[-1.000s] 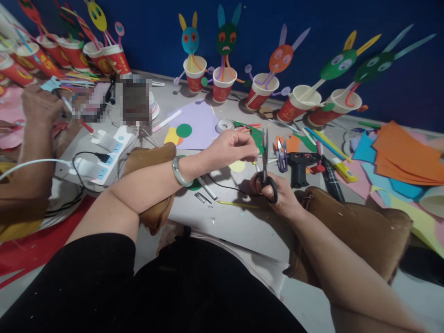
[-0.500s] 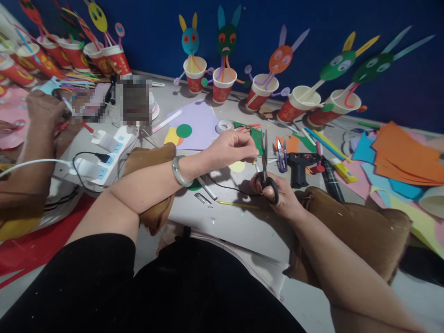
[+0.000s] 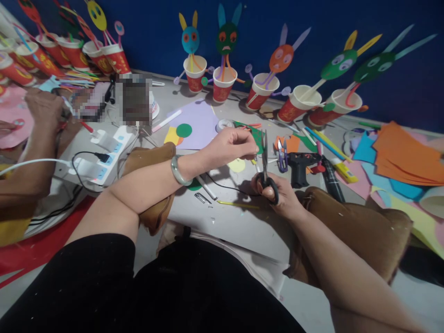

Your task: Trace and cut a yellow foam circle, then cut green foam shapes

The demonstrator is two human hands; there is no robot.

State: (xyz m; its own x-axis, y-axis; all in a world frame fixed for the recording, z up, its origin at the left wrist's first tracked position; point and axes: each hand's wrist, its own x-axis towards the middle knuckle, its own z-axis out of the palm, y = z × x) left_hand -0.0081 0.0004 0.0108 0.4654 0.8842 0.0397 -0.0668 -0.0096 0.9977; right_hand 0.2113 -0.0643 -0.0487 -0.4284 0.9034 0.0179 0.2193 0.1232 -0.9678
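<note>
In the middle of the head view my left hand [image 3: 237, 145] is pinched closed. Whatever is between its fingertips is too small to make out. My right hand [image 3: 286, 199] holds black-handled scissors [image 3: 266, 178], fingers through the loops and blades pointing up, just right of my left fingertips. Beneath my hands lie a pale yellow paper circle [image 3: 236, 165] and a green sheet [image 3: 257, 138]. Thread snips [image 3: 282, 157] and a black glue gun [image 3: 301, 169] rest right of the scissors. A nail clipper [image 3: 202, 199] and a thin yellow strip [image 3: 237, 204] lie closer to me.
Red paper cups with paper-faced figures, one a blue-headed figure [image 3: 190, 40], line the blue wall. At left are a power strip [image 3: 113, 157] with cables and another person's forearm [image 3: 40, 143]. Brown cushions [image 3: 360, 231] lie under my arms. Orange paper [image 3: 398, 157] is stacked at right.
My hands and the scissors stay almost in place. At left, the other person's forearm has shifted slightly.
</note>
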